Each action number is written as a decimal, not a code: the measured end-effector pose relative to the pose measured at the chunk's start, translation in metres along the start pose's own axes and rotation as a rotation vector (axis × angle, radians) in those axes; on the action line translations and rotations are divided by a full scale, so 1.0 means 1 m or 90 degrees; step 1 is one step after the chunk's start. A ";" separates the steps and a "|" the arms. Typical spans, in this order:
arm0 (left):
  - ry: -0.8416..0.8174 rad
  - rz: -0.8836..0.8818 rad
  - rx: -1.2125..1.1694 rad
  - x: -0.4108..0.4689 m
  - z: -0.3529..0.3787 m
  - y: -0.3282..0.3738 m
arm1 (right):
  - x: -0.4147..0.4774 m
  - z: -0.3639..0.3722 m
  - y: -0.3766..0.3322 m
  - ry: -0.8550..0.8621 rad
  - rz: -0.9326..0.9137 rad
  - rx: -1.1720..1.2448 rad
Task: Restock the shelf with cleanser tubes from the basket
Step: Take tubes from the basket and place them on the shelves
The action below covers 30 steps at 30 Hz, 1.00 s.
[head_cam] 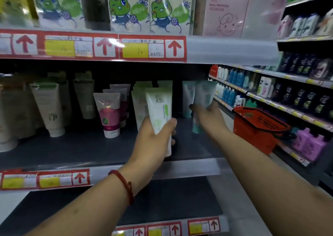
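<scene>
Grey shelf board (72, 149) is recorded at mid-height, stocked with rows of tubes standing cap-down. Above it, cartons with a green cartoon frog (129, 8) are seen over a red-framed price strip (153, 48). A red basket (259, 125) is set at the right, against the neighbouring rack and well apart from the left hand; its contents cannot be made out.

A white-and-green cleanser tube (159, 109) is held cap-down and slightly tilted, just in front of a row of similar tubes. It is grasped round its lower half by the left hand (153, 142), thumb across the front. A teal cleanser tube (204, 95) is held upright at the right end of the board, beside another teal tube. The fingers of the right hand (209, 118) are wrapped round its lower part; this area is blurred. Whether its cap touches the board cannot be told.

A pink-banded tube (109, 116) stands to the left. A red cord bracelet (124, 183) is noted on the left wrist.
</scene>
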<state>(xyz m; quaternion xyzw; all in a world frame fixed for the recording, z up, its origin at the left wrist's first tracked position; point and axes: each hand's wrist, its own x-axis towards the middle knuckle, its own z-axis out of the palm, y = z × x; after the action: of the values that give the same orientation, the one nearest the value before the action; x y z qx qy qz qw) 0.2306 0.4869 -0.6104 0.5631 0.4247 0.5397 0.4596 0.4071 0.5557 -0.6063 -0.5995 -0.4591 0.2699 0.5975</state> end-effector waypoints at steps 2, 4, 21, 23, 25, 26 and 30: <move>0.025 -0.013 -0.020 0.010 -0.007 -0.005 | 0.025 0.012 0.009 0.000 -0.001 -0.009; 0.040 -0.007 -0.025 0.020 -0.017 -0.009 | 0.050 0.022 0.020 0.017 0.009 -0.009; -0.008 -0.039 0.039 0.051 -0.055 -0.044 | 0.097 0.053 0.053 0.072 -0.016 -0.051; -0.024 -0.049 0.047 0.053 -0.057 -0.041 | 0.096 0.054 0.052 0.082 -0.016 -0.070; -0.047 -0.063 0.094 0.053 -0.062 -0.038 | 0.096 0.053 0.052 0.079 0.000 -0.101; -0.063 -0.074 0.129 0.052 -0.066 -0.034 | 0.100 0.052 0.056 0.075 0.012 -0.109; -0.135 -0.075 0.235 0.048 -0.088 -0.020 | 0.142 0.038 0.101 0.088 0.051 -0.131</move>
<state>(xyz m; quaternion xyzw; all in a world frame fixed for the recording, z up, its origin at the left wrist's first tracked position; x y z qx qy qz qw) 0.1461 0.5432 -0.6194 0.6656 0.4974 0.3628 0.4217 0.4584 0.7118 -0.6771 -0.6925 -0.4181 0.2031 0.5517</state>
